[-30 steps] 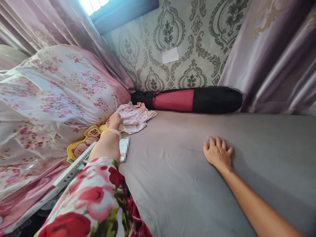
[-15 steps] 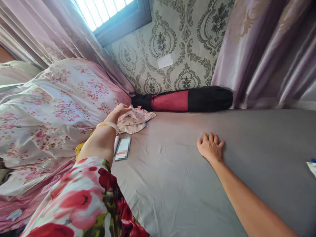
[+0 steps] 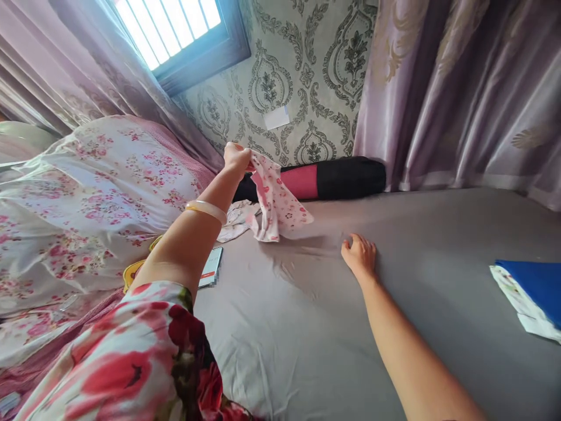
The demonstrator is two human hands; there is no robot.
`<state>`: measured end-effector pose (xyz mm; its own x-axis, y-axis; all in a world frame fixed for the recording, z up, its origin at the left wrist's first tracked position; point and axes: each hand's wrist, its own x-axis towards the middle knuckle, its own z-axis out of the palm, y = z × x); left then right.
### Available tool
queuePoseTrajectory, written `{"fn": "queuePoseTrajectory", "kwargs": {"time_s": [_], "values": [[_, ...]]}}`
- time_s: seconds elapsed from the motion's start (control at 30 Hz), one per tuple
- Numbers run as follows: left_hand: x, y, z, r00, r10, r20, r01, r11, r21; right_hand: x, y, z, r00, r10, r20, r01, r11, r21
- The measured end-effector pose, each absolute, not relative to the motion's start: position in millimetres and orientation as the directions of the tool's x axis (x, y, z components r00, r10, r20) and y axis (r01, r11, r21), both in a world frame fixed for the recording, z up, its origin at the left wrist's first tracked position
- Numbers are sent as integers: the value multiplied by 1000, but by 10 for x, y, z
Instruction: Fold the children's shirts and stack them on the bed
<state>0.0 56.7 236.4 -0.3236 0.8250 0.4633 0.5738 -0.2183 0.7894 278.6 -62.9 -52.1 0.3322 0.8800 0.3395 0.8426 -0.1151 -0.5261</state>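
Observation:
My left hand point(image 3: 237, 158), with a pale bangle on its wrist, is closed on the upper edge of a white-and-pink patterned cloth point(image 3: 277, 202). The cloth hangs from it in loose folds over the bed; its exact kind is unclear. Just beneath, another pale printed cloth point(image 3: 238, 218) lies crumpled on the grey bedsheet point(image 3: 302, 339). My right hand point(image 3: 361, 256) rests on the sheet with nothing in it, fingers slightly bent and thumb apart. A phone point(image 3: 213, 268) lies beside my left forearm, which partly covers it.
Along the wall lies a long black-and-red bag point(image 3: 350, 178), partly behind the hanging cloth. Floral bedding point(image 3: 96, 199) is heaped at the left. Folded blue and white fabric point(image 3: 532, 292) sits at the right edge. Purple curtains point(image 3: 421, 99) hang at the back.
My left hand has lifted the patterned cloth up and to the right, off the other cloth. My right hand's fingers have drawn in somewhat. The view has turned slightly right.

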Motion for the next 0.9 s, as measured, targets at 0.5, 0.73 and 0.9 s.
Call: {"fn": "queuePoseTrajectory", "kwargs": {"time_s": [0.5, 0.73, 0.9], "values": [[1513, 241, 2397, -6, 712, 702, 189, -688, 700, 3028, -690, 246, 369, 808, 460, 232, 399, -887], [1758, -100, 2368, 208, 472, 857, 348, -854, 386, 3038, -794, 506, 284, 717, 637, 398, 516, -759], [1837, -339, 2305, 293, 384, 875, 364, -891, 269, 3022, -843, 574, 288, 657, 696, 490, 523, -697]]}}
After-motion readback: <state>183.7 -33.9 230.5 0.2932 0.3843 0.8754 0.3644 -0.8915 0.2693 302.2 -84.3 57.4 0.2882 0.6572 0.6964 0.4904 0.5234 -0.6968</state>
